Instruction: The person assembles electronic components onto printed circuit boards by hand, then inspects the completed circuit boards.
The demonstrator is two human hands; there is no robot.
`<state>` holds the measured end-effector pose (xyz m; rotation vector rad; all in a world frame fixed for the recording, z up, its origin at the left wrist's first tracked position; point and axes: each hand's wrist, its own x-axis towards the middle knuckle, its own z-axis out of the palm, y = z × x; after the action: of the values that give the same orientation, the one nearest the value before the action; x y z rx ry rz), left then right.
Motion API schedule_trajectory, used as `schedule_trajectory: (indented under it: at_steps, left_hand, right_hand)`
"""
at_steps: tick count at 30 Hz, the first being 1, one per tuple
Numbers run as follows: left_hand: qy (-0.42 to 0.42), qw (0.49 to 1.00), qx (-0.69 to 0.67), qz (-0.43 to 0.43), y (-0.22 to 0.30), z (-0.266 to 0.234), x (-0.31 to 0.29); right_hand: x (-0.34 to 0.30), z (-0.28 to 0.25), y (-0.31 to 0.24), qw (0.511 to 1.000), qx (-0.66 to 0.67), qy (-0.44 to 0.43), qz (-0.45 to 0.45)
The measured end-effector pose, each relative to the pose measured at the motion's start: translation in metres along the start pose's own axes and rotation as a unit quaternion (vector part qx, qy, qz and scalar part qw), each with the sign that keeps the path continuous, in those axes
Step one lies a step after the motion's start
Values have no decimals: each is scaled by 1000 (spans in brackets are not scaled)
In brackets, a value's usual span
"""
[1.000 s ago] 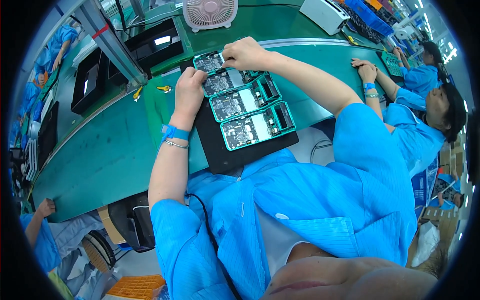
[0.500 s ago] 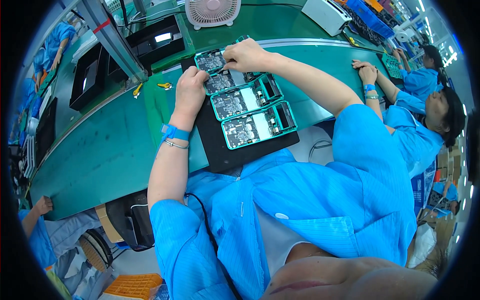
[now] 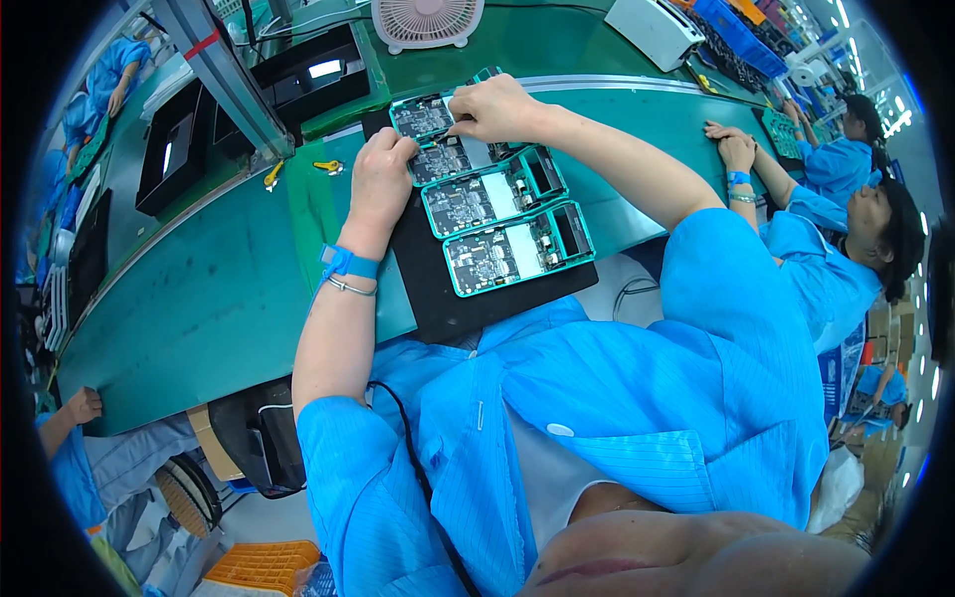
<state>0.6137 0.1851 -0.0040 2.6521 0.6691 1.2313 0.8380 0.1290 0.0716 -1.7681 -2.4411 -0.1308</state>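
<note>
Boards: four teal-framed circuit boards are lying in a slanted row on a black mat [image 3: 468,298]; each is showing a grey-green populated panel inside a bright teal rim, with a pale rectangle near the middle.
Second board [image 3: 453,159]: this is the one being worked on, sitting just below the farthest board [image 3: 423,114] and above the third board [image 3: 492,194] and the nearest board [image 3: 517,249].
Surface: the mat is resting on a green workbench [image 3: 199,289] that is curving away to both sides.
Room: a white desk fan [image 3: 426,18] is standing beyond the boards, black trays [image 3: 169,154] are lying to the left, and a grey metal post [image 3: 224,75] is rising beside them.
Neighbours: a co-worker in blue [image 3: 846,239] is sitting at the right with a hand flat on the bench; another person's hand [image 3: 85,403] is showing at the lower left.
Left hand [image 3: 380,179]: it is lying palm down with fingers curled, pressing on the left edge of the second board; a blue wrist strap [image 3: 348,264] is circling the wrist.
Right hand [image 3: 494,109]: it is reaching in from the right, fingers bunched and pinching at something small at the second board's top edge; what it is gripping is too small to tell.
</note>
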Motion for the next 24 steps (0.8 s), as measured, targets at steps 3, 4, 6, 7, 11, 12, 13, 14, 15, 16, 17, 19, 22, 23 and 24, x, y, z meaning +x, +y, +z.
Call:
schedule_trajectory:
  at_steps: [3, 4, 6, 7, 11, 12, 13, 14, 15, 16, 17, 19, 22, 23, 24]
  left_hand:
    - [-1, 1000, -1, 0, -1, 0, 0]
    - [-2, 1000, 0, 1, -1, 0, 0]
    - [-4, 1000, 1, 2, -1, 0, 0]
    - [-3, 1000, -3, -2, -1, 0, -1]
    - [8, 1000, -3, -5, -1, 1, -1]
    - [8, 1000, -3, -5, -1, 2, -1]
    - [6, 1000, -7, -10, -1, 2, -1]
    - [3, 1000, -12, -15, -1, 3, -1]
    - [3, 1000, -12, -15, -1, 3, -1]
    - [7, 1000, -8, -10, -1, 2, 0]
    - [10, 1000, -4, -6, -2, 2, 0]
    - [10, 1000, -5, -6, -1, 2, 0]
    - [10, 1000, -7, -5, 0, 3, -1]
    - [9, 1000, -9, -4, 0, 3, -1]
    - [9, 1000, -9, -3, 0, 3, -1]
  right_hand:
    - [2, 2, 0, 1000, 6, -7, 1]
    - [3, 3, 1, 1000, 6, -7, 2]
    - [3, 5, 2, 1000, -5, -1, -12]
    - [3, 6, 2, 1000, -5, -2, -12]
    - [1, 7, 1, 999, -20, 17, -27]
    - [1, 7, 1, 999, -30, 22, -26]
    - [1, 7, 1, 999, -30, 22, -26]
    - [2, 7, 1, 999, -33, 22, -29]
    - [2, 7, 0, 999, -37, 23, -32]
    - [3, 6, 0, 999, -37, 23, -31]
    - [3, 6, 0, 999, -35, 16, -27]
    - [3, 6, 0, 999, -33, 9, -23]
    - [2, 5, -1, 999, -31, 5, -22]
    - [1, 4, 0, 1000, -19, -7, -10]
    - [0, 3, 0, 1000, -6, -20, 1]
